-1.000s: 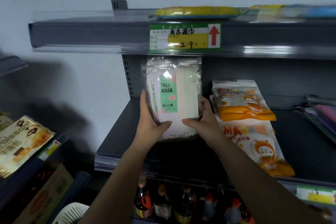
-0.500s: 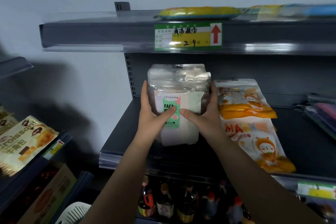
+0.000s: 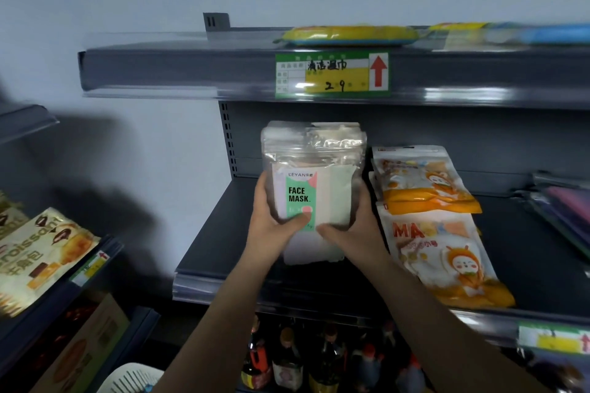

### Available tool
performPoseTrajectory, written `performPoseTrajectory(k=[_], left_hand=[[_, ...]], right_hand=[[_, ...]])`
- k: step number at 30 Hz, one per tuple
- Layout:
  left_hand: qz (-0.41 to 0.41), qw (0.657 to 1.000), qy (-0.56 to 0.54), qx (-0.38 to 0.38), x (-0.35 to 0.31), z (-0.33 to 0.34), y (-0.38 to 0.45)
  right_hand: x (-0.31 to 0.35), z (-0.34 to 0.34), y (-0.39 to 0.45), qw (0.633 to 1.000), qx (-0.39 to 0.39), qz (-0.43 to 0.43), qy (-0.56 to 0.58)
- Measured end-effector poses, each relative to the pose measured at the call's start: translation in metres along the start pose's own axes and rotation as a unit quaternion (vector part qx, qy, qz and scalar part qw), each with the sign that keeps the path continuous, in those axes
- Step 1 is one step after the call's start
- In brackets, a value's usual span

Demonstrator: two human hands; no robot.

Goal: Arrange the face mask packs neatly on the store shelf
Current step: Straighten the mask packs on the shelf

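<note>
A stack of clear face mask packs (image 3: 313,166), the front one with a green "FACE MASK" label, is held upright over the dark grey shelf (image 3: 217,233). My left hand (image 3: 271,220) grips its left side with the thumb across the front. On the right side my right hand (image 3: 354,226) grips it the same way. Another white pack (image 3: 313,252) lies flat on the shelf below the hands. Two orange and white mask packs (image 3: 424,182) (image 3: 447,258) lie to the right.
An upper shelf (image 3: 178,73) with a green price label (image 3: 332,75) hangs just above the stack. Dark packs (image 3: 565,207) lie at far right. Bottles (image 3: 287,357) stand below. Croissant bags (image 3: 38,252) fill the left rack.
The stack has been pushed farther back and tilted more upright. Both hands have slid down to its lower sides, and the view has shifted left.
</note>
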State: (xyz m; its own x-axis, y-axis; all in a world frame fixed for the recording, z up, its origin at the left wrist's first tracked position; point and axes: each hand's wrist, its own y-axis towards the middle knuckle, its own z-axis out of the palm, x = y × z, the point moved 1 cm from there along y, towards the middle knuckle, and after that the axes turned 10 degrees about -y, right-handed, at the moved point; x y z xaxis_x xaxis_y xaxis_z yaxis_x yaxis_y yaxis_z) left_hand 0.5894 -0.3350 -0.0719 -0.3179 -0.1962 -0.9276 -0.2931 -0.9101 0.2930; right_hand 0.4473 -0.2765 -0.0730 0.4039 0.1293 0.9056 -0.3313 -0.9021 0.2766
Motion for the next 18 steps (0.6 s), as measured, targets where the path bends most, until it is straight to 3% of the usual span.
performPoseTrajectory(k=[13, 18], left_hand=[[-0.053, 0.998, 0.022, -0.003, 0.031, -0.011, -0.012], [-0.034, 0.99, 0.1, -0.091, 0.02, -0.009, 0.003]], right_hand=[[-0.025, 0.014, -0.009, 0.999, 0.011, 0.049, 0.012], [-0.019, 0.011, 0.001, 0.997, -0.002, 0.072, -0.008]])
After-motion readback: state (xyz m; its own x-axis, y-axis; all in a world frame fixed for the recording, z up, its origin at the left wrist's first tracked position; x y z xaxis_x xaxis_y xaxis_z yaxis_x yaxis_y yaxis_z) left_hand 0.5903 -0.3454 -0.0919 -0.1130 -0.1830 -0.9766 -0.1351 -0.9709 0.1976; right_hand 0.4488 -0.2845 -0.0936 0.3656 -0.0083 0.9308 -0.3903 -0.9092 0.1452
